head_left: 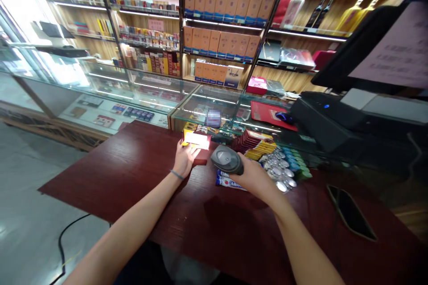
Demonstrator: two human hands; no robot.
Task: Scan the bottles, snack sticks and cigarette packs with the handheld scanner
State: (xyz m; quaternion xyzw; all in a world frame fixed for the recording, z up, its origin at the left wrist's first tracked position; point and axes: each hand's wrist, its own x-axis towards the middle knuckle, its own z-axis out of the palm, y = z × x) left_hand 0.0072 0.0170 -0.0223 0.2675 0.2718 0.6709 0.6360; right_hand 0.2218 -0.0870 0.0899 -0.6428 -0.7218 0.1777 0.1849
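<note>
Bare forearms (133, 227) reach over a dark red table (110, 173), packet (198, 140) left, scanner (224, 158) right

The left grip (184, 160), with a thin band (176, 174) at its wrist, is partly closed on the near edge of the red and yellow packet, which projects beyond the fingers. A bright white patch covers much of its upper face. The right grip (250, 172) is wrapped around the dark handheld scanner, whose head extends to the left of that grip. Packet and scanner are just beside each other, a narrow gap showing between them.

Blue-wrapped bars (230, 181) lie on the table just left of the right grip, partly hidden by it. Past that grip stand stacked red and yellow boxes (256, 143); just to its right are silver-topped containers (278, 170), then blue and green packs (297, 162). Farther right, well apart from both grips, lies a phone (351, 213). Beyond the left grip is a glass case (140, 98).
</note>
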